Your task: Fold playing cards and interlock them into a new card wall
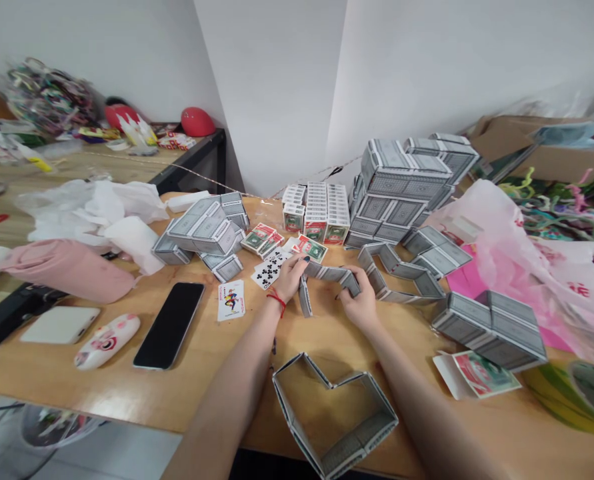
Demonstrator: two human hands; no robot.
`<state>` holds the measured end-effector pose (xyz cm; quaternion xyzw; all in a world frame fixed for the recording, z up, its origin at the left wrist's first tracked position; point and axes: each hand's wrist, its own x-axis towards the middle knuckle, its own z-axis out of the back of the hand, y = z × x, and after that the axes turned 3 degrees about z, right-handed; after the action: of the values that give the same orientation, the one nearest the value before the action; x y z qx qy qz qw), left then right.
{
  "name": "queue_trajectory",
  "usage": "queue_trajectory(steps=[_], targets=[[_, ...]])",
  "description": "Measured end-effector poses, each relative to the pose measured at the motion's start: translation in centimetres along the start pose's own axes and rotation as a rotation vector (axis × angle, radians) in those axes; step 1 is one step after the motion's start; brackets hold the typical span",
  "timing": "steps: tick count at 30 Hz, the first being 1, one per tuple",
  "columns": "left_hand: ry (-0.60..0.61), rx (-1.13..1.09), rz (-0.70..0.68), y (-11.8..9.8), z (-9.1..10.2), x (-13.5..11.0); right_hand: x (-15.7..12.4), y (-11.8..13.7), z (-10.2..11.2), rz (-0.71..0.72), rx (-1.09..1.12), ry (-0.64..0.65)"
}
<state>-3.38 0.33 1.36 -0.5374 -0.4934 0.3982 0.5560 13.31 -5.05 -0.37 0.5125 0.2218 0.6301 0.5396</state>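
Note:
My left hand (293,275) and my right hand (357,301) grip the two ends of a folded strip of playing cards (329,273), held just above the table. One segment of the strip hangs down near my left fingers. Between my forearms stands a heart-shaped frame of folded cards (334,427). Beside my left hand lie a fan of playing cards (271,268) and a joker card (231,300). To the right of my right hand is another open frame of folded cards (401,273).
A tall stack of card blocks (397,193) and rows of card boxes (317,213) stand at the back. On the left are card blocks (204,230), a phone (169,325) and a pink pouch (69,270). On the right lie an opened card box (477,375) and tape rolls (571,393).

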Motion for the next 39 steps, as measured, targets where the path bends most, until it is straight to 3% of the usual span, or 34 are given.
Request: queue_trajectory(steps=[7,18,30,39], targets=[[0.051,0.032,0.006,1.0,-0.3,-0.1,0.2,0.0,-0.2,-0.057,-0.026,-0.103],[-0.154,-0.098,0.018,0.2,-0.2,0.2,-0.1,0.1,-0.3,-0.092,0.05,-0.077],[-0.054,-0.059,0.008,1.1,0.0,0.0,0.3,0.3,0.0,-0.067,-0.007,-0.049],[-0.087,-0.009,-0.002,1.4,0.0,0.0,0.2,0.3,-0.1,-0.041,0.034,-0.032]])
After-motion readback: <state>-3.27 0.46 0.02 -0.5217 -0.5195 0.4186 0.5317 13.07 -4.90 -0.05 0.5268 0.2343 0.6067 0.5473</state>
